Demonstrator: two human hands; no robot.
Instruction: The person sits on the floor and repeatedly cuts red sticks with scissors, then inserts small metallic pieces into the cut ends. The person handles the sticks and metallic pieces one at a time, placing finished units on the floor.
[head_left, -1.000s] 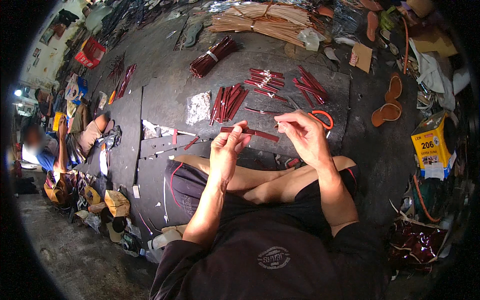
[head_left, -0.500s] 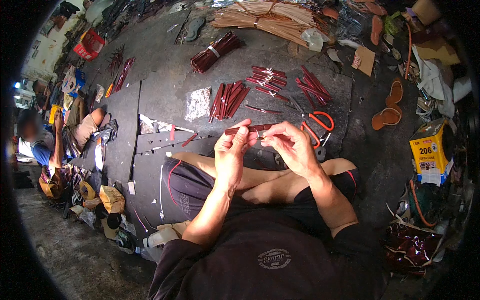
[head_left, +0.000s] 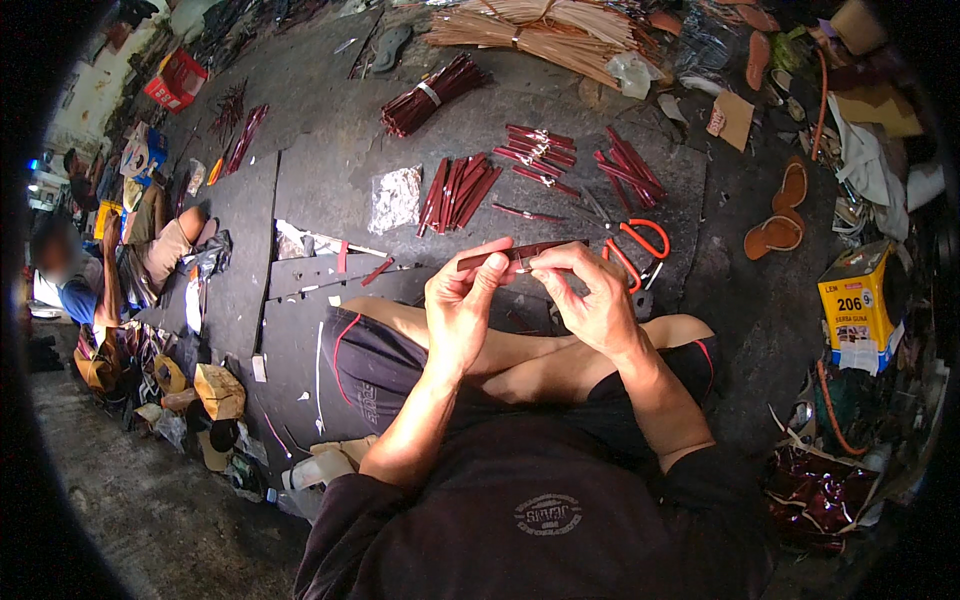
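Note:
My left hand [head_left: 460,310] is closed on a short dark red strip [head_left: 524,251], holding it level above my crossed legs. The fingertips of my right hand [head_left: 598,305] are pinched together at the strip's middle, by a small shiny piece too small to make out. Just beyond my hands lie orange-handled scissors [head_left: 642,238] and a single dark red strip [head_left: 528,212]. Farther off are a loose pile of dark red strips [head_left: 460,195], a stack with silvery fittings [head_left: 537,150], another pile [head_left: 630,167] and a clear bag of small silvery pieces [head_left: 397,198].
A tied bundle of dark red strips [head_left: 432,95] and a large bundle of pale strips [head_left: 530,35] lie at the back. Sandals [head_left: 775,235] and a yellow box [head_left: 857,300] stand on the right. Another person [head_left: 90,285] sits at the left among bags.
The strip has tilted slightly, its right end higher and showing more beyond my right fingers. My hands stay nearly in place, with the right fingers shifted a little on the strip.

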